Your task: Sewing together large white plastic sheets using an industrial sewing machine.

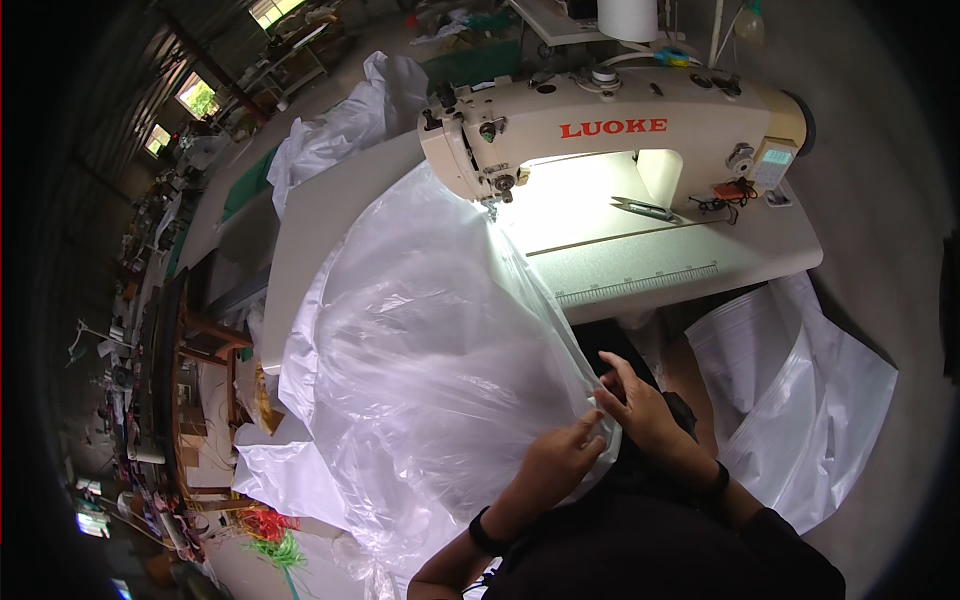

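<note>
A sewing workshop: an industrial sewing machine (610, 130) on a worktable (690, 265), cluttered benches (160, 330) beyond.

Small pale screen (775, 157), perhaps grey-blue

Two bare forearms are coming into the head view from the lower edge. The left hand (556, 462) is wearing no glove and no ring that can be made out, and a thin black band (483, 533) is circling its wrist. The right hand (641, 405) is likewise ungloved, and a black wristband (716, 482) is sitting on its wrist, somewhat wider-looking than the other. The person is wearing a black top (660, 550); its dark fabric is filling the bottom middle of the view, and a sleeve is showing at the right upper arm, leaving both forearms uncovered. No markings are showing on the cloth.
</note>
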Available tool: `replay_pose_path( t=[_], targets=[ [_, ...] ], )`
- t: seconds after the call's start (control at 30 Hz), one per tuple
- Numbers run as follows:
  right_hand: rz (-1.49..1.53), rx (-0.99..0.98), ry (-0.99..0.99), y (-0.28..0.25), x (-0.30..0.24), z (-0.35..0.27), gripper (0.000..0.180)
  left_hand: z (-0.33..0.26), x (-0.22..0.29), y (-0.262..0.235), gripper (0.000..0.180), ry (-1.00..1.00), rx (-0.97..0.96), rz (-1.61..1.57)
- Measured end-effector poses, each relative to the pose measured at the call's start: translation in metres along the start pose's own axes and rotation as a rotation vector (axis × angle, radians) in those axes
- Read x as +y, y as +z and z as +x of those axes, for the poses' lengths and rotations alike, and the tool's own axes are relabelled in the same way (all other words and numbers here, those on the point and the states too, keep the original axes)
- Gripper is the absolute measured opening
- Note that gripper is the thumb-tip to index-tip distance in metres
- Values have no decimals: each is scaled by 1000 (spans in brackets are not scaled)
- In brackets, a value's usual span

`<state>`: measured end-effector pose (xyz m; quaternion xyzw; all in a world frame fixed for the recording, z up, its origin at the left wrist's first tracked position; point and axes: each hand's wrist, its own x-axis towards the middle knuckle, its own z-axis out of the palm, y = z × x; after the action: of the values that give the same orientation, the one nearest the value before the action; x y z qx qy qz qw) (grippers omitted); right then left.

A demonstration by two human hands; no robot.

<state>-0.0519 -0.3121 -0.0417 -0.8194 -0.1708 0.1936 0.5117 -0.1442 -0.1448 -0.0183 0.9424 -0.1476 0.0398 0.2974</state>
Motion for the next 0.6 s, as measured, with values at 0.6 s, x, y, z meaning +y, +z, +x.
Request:
replay_pose_path(
  t=[0.6],
  targets=[
    [-617, 13, -232, 17, -8, 22, 59, -119, -231, 119, 36, -957, 111, -421]
  ],
)
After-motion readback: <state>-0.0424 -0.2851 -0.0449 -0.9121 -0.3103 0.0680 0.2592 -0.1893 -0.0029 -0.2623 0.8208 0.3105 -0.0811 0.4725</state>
